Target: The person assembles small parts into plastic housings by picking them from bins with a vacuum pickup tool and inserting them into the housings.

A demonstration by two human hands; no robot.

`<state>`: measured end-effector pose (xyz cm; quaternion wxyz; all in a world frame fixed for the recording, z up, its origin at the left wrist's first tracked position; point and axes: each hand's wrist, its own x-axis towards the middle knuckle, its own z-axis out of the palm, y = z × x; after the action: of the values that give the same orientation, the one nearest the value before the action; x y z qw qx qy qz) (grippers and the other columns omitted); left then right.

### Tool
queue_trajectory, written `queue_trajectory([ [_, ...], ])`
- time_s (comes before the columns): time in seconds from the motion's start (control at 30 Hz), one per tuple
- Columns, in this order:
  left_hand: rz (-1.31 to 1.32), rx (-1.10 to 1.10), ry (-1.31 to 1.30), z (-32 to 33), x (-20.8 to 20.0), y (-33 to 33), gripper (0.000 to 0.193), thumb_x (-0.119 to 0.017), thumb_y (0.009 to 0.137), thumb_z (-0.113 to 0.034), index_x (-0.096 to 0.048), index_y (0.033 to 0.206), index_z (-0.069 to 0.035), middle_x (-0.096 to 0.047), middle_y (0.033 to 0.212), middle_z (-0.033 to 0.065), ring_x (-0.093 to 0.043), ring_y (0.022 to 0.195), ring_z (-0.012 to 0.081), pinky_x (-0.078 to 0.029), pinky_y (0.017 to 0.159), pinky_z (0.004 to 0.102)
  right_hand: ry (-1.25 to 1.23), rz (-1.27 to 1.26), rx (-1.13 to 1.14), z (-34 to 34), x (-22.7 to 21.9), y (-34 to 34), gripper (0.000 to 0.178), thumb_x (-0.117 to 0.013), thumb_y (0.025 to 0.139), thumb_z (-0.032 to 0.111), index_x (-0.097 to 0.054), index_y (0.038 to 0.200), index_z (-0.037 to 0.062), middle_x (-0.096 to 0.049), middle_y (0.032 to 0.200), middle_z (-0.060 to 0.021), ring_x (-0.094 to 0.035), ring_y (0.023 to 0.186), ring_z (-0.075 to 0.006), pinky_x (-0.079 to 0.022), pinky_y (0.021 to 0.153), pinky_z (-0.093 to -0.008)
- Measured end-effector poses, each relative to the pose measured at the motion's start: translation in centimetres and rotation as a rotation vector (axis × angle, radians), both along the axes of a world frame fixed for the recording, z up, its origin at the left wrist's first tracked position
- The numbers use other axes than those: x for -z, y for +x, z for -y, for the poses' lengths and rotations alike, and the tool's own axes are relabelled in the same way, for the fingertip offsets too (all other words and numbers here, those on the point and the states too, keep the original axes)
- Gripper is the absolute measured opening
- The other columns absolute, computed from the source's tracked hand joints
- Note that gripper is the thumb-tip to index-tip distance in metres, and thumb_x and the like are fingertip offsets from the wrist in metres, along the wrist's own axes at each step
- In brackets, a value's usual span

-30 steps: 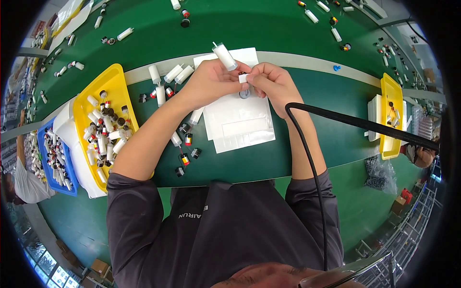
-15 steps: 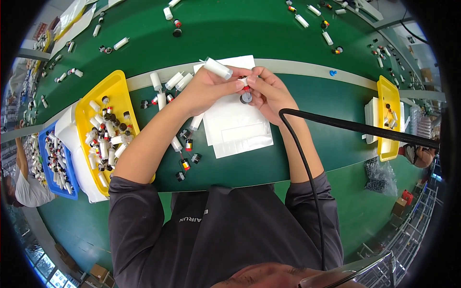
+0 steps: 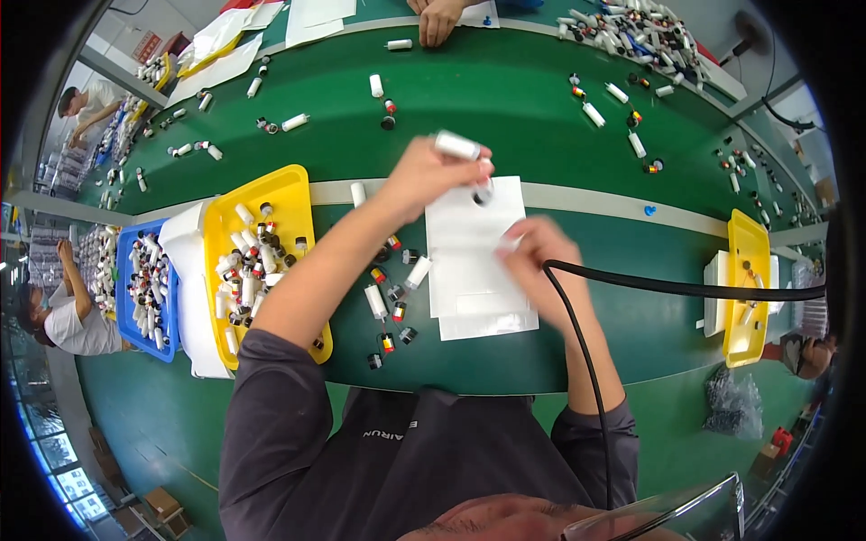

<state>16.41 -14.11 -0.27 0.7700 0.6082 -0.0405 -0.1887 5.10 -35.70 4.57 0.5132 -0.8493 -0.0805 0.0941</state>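
Observation:
Above the far end of the white sheets (image 3: 478,261), my left hand (image 3: 424,178) is closed on a white cylinder (image 3: 457,145). A dark round cap (image 3: 481,196) hangs below its fingers, blurred and seemingly joined to the cylinder. To the right of the sheets is my right hand (image 3: 548,263), smeared by motion, with a small white piece (image 3: 509,243) pinched at its fingertips. Between my left forearm and the sheets lie several more parts: white cylinders (image 3: 375,301), red-and-yellow banded pieces (image 3: 388,343) and black caps (image 3: 374,361).
A yellow tray (image 3: 302,194) and a blue tray (image 3: 129,242) on the left hold many such parts. Another yellow tray (image 3: 738,225) stands right. A black cable (image 3: 667,286) crosses by my right wrist. Beyond the green belt (image 3: 505,99) are another person's hands (image 3: 439,20).
My hands, together at the part before, have come apart: the left keeps the cylinder, the right has drawn down and right with a small white piece. The view has tilted up.

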Motion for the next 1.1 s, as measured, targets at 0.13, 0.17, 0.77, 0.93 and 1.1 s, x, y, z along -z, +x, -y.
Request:
queue_trajectory([
  [0.13,0.387,-0.069,0.792,-2.5,1.1,7.9,0.059,-0.081,0.081,-0.028,-0.063,0.125,0.008,-0.074,0.107,0.0197,-0.074,0.091,0.0298,-0.057,0.086,0.0349,-0.265,0.229,-0.343,-3.5,1.5,-3.0,0.019,-0.068,0.088,0.012,-0.067,0.105,0.0034,-0.061,0.081,-0.0092,-0.063,0.071,-0.0257,-0.053,0.07,-0.0348],
  [0.17,0.45,-0.115,0.854,-3.1,2.1,9.4,0.067,-0.079,0.08,-0.036,-0.061,0.128,0.006,-0.07,0.119,0.0215,-0.069,0.104,0.0343,-0.055,0.091,0.0402,-0.352,0.347,-0.395,-3.9,2.2,-3.4,0.024,-0.07,0.086,0.012,-0.068,0.108,0.0038,-0.062,0.086,-0.0133,-0.065,0.078,-0.032,-0.055,0.075,-0.0395],
  [0.77,0.036,-0.355,0.053,-6.0,0.7,7.7,0.043,-0.049,0.108,-0.038,-0.052,0.134,-0.003,-0.068,0.105,0.0137,-0.067,0.089,0.0194,-0.053,0.07,0.0294,-0.346,0.14,-0.477,-2.5,3.8,-2.8,0.018,-0.071,0.084,0.004,-0.071,0.101,0.0012,-0.06,0.097,-0.0118,-0.065,0.085,-0.0308,-0.054,0.077,-0.0396],
  [0.93,-0.234,-0.016,-0.407,0.5,-1.2,-1.4,0.046,-0.042,0.109,-0.044,-0.051,0.142,-0.013,-0.061,0.104,0.0065,-0.06,0.084,0.0154,-0.055,0.087,0.0375,-0.311,0.104,-0.497,-3.0,3.6,-2.9,0.018,-0.071,0.083,0.002,-0.065,0.1,-0.0001,-0.06,0.099,-0.0132,-0.063,0.086,-0.034,-0.054,0.079,-0.0408],
  [1.1,-0.518,-0.005,-0.264,3.2,1.4,-3.8,0.045,-0.041,0.11,-0.043,-0.051,0.14,-0.012,-0.056,0.091,0.002,-0.052,0.075,0.0114,-0.056,0.089,0.039,-0.346,0.223,-0.361,-3.4,3.3,-4.2,0.015,-0.068,0.081,0.001,-0.063,0.095,-0.0009,-0.058,0.095,-0.0146,-0.062,0.091,-0.0338,-0.053,0.082,-0.042],
])
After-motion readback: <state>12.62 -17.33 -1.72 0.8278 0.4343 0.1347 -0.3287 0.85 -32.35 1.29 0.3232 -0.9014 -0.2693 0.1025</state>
